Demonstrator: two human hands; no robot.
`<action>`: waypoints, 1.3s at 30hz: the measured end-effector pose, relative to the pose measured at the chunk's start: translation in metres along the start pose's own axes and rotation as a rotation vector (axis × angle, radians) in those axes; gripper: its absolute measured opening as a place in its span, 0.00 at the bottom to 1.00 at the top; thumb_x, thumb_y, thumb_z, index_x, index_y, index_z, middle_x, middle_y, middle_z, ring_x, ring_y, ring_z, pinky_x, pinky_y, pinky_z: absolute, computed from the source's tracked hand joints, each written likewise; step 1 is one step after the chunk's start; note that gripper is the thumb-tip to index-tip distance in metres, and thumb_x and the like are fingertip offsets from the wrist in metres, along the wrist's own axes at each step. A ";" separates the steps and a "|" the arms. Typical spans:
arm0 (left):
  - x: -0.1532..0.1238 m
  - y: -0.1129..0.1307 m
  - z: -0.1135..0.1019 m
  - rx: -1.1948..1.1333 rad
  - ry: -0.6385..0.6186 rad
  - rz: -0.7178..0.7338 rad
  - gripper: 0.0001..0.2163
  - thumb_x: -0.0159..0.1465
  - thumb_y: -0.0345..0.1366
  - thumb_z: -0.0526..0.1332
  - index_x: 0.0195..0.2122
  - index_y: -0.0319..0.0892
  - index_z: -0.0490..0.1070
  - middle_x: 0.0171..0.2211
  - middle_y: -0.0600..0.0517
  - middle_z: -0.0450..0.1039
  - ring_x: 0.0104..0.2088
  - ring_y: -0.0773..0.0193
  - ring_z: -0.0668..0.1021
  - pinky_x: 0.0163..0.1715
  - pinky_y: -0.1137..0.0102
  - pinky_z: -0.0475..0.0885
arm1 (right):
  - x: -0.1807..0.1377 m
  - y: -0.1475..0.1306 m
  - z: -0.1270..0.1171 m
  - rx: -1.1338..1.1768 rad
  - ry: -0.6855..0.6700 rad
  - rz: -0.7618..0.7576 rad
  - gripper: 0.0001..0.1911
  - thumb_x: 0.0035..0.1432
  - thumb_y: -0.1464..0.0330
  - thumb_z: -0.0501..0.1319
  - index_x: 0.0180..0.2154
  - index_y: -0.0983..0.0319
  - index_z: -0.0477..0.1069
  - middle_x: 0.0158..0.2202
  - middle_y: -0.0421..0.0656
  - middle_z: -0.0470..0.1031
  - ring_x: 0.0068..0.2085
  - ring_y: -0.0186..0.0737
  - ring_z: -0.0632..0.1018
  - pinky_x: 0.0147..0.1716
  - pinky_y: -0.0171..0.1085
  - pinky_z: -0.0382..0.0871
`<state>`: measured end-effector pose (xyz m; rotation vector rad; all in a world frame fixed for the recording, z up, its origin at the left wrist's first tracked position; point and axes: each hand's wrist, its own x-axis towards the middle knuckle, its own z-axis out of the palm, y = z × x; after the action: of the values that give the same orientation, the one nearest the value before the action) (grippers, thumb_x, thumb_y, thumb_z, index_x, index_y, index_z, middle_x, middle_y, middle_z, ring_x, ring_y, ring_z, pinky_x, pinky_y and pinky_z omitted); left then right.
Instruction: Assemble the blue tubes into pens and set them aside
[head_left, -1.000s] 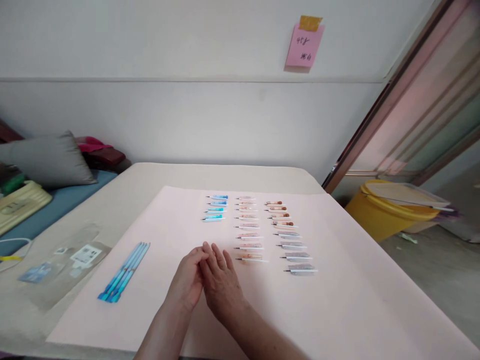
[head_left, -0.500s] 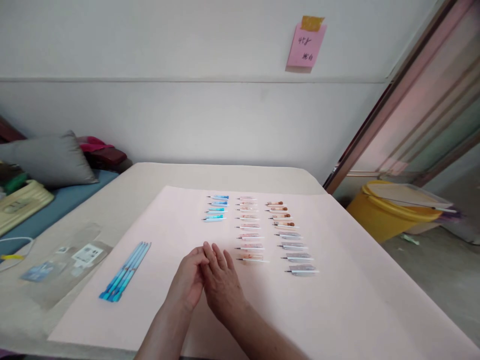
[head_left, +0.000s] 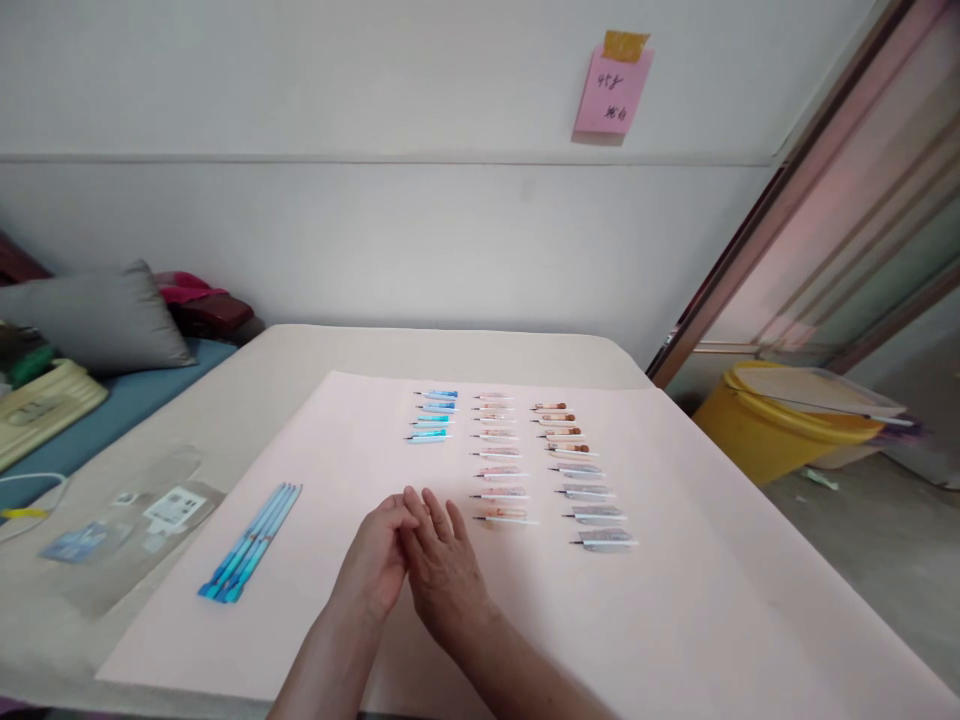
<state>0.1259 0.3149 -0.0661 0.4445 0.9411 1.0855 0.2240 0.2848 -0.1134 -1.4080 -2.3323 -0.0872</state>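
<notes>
My left hand (head_left: 370, 572) and my right hand (head_left: 448, 568) rest together on the pink paper sheet (head_left: 705, 600), near its front edge. The right hand's fingers are stretched out and lie against the left hand's fingertips. I see nothing in either hand. Just beyond them lie three columns of short pen pieces with thin tips: a blue column (head_left: 433, 415), a pink middle column (head_left: 496, 460) and a brown-and-grey right column (head_left: 579, 470). The nearest piece (head_left: 504, 516) lies just right of my right fingertips. A bundle of long blue pen barrels (head_left: 250, 542) lies to the left.
Clear plastic packaging with labels (head_left: 139, 520) lies on the beige table (head_left: 450, 345) at the left. A grey cushion (head_left: 105, 315) sits beyond the table's left edge. A yellow bucket (head_left: 772, 425) stands on the floor at right. A pink sticky note (head_left: 611, 90) hangs on the wall.
</notes>
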 end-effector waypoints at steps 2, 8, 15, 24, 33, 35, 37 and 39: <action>-0.001 0.000 0.000 0.004 -0.006 0.009 0.08 0.41 0.21 0.55 0.20 0.39 0.64 0.24 0.55 0.66 0.28 0.69 0.70 0.29 0.74 0.65 | 0.000 0.000 0.000 0.003 -0.010 -0.011 0.29 0.56 0.74 0.51 0.60 0.64 0.51 0.65 0.43 0.40 0.63 0.50 0.45 0.58 0.52 0.47; 0.002 -0.001 0.000 -0.035 0.027 -0.001 0.03 0.46 0.25 0.59 0.22 0.38 0.66 0.26 0.55 0.67 0.30 0.68 0.71 0.31 0.73 0.66 | 0.001 0.000 0.000 0.012 -0.031 -0.002 0.29 0.58 0.73 0.50 0.61 0.65 0.49 0.65 0.43 0.39 0.64 0.51 0.45 0.58 0.53 0.45; 0.005 -0.002 -0.002 -0.007 0.035 -0.001 0.03 0.46 0.26 0.60 0.23 0.38 0.67 0.26 0.54 0.68 0.31 0.66 0.72 0.32 0.72 0.66 | 0.000 -0.001 0.000 0.011 -0.015 -0.002 0.31 0.56 0.75 0.51 0.61 0.65 0.49 0.65 0.43 0.42 0.64 0.50 0.45 0.58 0.54 0.47; 0.002 0.000 -0.003 0.010 -0.005 0.005 0.06 0.44 0.23 0.57 0.23 0.38 0.66 0.26 0.53 0.68 0.31 0.66 0.71 0.31 0.72 0.65 | -0.001 0.000 0.004 0.009 -0.006 -0.006 0.31 0.56 0.74 0.51 0.61 0.64 0.48 0.65 0.42 0.41 0.63 0.50 0.46 0.58 0.53 0.48; -0.002 0.001 0.002 0.019 0.000 0.008 0.10 0.38 0.18 0.51 0.19 0.38 0.62 0.24 0.55 0.65 0.27 0.70 0.69 0.27 0.75 0.64 | 0.001 0.000 -0.003 0.014 -0.028 -0.009 0.28 0.57 0.73 0.51 0.60 0.64 0.51 0.65 0.43 0.40 0.64 0.49 0.46 0.58 0.52 0.48; -0.003 0.001 0.002 0.008 -0.003 0.008 0.10 0.38 0.18 0.51 0.19 0.39 0.62 0.23 0.55 0.65 0.27 0.71 0.69 0.27 0.76 0.64 | 0.001 0.000 -0.002 0.024 -0.022 0.001 0.29 0.57 0.73 0.51 0.60 0.63 0.51 0.65 0.43 0.40 0.64 0.48 0.46 0.58 0.52 0.48; -0.003 0.001 0.002 -0.004 -0.012 0.003 0.10 0.38 0.18 0.52 0.19 0.39 0.62 0.24 0.55 0.65 0.27 0.70 0.69 0.27 0.76 0.64 | 0.002 -0.001 0.001 0.049 -0.014 0.028 0.31 0.56 0.74 0.52 0.61 0.62 0.49 0.65 0.43 0.40 0.64 0.48 0.46 0.57 0.52 0.49; -0.002 0.001 0.001 -0.011 -0.027 -0.012 0.09 0.40 0.18 0.53 0.20 0.39 0.64 0.25 0.55 0.66 0.27 0.70 0.70 0.26 0.76 0.64 | 0.002 -0.002 0.003 0.087 -0.011 0.070 0.33 0.54 0.75 0.52 0.61 0.63 0.47 0.65 0.44 0.41 0.63 0.48 0.47 0.57 0.52 0.50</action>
<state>0.1258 0.3137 -0.0642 0.4424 0.9125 1.0710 0.2201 0.2864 -0.1150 -1.4486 -2.2645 0.0425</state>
